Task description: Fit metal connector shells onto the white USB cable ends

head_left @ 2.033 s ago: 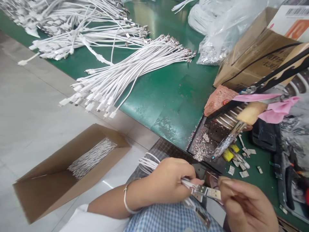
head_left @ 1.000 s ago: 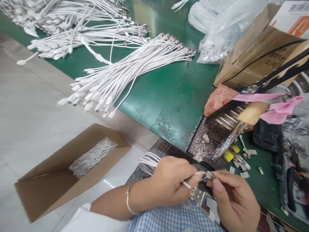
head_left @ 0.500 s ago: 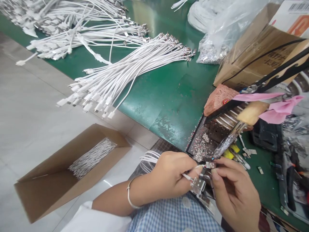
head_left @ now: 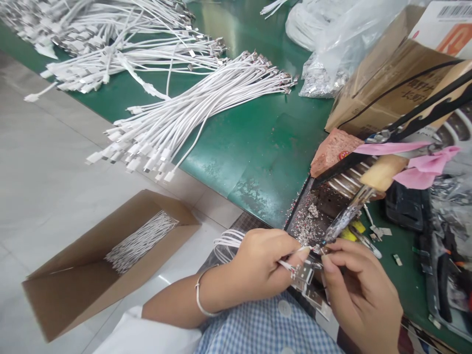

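Observation:
My left hand (head_left: pixel 258 265) grips a small bundle of white cables (head_left: pixel 226 244) over my lap; their metal connector ends (head_left: pixel 304 276) stick out toward my right hand. My right hand (head_left: pixel 359 292) pinches one small metal connector (head_left: pixel 320 250) between thumb and forefinger, right by the tip of a soldering iron (head_left: pixel 344 219) resting on its stand. The fingertips of both hands almost touch around that connector.
A green bench (head_left: pixel 258 142) carries heaps of white cables (head_left: pixel 191 113), a cardboard box (head_left: pixel 391 83) and plastic bags (head_left: pixel 332 44). A dark tray (head_left: pixel 313 216) holds solder scraps. An open carton of cables (head_left: pixel 110 255) lies on the floor at left.
Both hands have risen toward the soldering iron tip. My right hand went from holding a flat metal shell low over my lap to pinching a connector at the iron.

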### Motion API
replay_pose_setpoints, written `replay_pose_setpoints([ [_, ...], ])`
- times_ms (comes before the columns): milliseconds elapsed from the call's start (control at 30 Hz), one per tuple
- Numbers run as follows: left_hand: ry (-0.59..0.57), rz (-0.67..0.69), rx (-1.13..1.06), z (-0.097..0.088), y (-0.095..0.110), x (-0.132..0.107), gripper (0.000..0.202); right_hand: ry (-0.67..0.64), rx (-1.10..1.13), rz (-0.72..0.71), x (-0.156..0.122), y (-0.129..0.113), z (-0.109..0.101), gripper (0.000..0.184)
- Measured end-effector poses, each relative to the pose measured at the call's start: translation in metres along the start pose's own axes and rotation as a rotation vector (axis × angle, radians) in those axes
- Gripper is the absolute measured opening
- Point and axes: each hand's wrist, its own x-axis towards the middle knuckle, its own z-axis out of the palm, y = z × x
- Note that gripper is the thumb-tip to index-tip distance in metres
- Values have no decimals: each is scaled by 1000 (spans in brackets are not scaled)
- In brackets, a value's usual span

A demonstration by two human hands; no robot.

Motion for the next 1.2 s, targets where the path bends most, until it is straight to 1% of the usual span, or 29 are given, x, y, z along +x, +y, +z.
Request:
replay_pose_setpoints([
  [167, 12, 15, -28, -1, 1, 2, 28, -2, 3, -21, 0, 1, 0, 6],
  [500, 47, 89, -31, 1, -1, 2, 29, -16, 30, 19, 1, 0, -1, 9],
  [700, 50, 84, -1, 0, 2, 3, 33, -15, 34, 43, 3, -2, -1, 8],
  [833, 41, 74, -26, 0, 0, 3, 30, -23, 43, 53, 2, -2, -2, 9],
  [1000, 37, 59, -37, 0, 1, 2, 29, -21, 57, 101, 1, -4, -3, 10],
  [1200, 20, 39, -87, -1, 1, -1, 27, -66, 98, 88, 0, -4, -2, 11],
])
